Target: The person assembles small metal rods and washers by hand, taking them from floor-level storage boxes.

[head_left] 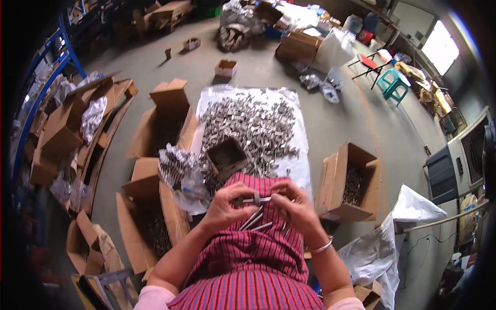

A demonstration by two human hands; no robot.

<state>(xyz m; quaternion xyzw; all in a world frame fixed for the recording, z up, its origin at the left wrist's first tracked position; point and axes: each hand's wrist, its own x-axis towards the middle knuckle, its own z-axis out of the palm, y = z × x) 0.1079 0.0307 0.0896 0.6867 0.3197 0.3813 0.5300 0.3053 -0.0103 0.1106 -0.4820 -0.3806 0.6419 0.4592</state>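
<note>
Above my lap, my left hand (pixel 231 207) pinches one end of a short silvery metal part (pixel 264 199). My right hand (pixel 292 205), with a bangle at its wrist, is closed on the other end. Fingers cover much of the part, so its full shape is hidden. Several loose metal rods (pixel 251 219) lie below my hands on the red striped apron (pixel 243 258). Just beyond my knees, a great heap of small metal pieces (pixel 248 121) covers a white sheeted table (pixel 304 170). A small open brown box (pixel 226 158) sits at the heap's near edge.
Open cartons with metal parts stand at my left (pixel 168 214) and right (pixel 330 181); another carton (pixel 181 142) is farther left. Crumpled plastic wrap (pixel 181 170) lies beside the table. A pallet (pixel 111 126), a green stool (pixel 395 82) and a red chair (pixel 368 62) are farther off.
</note>
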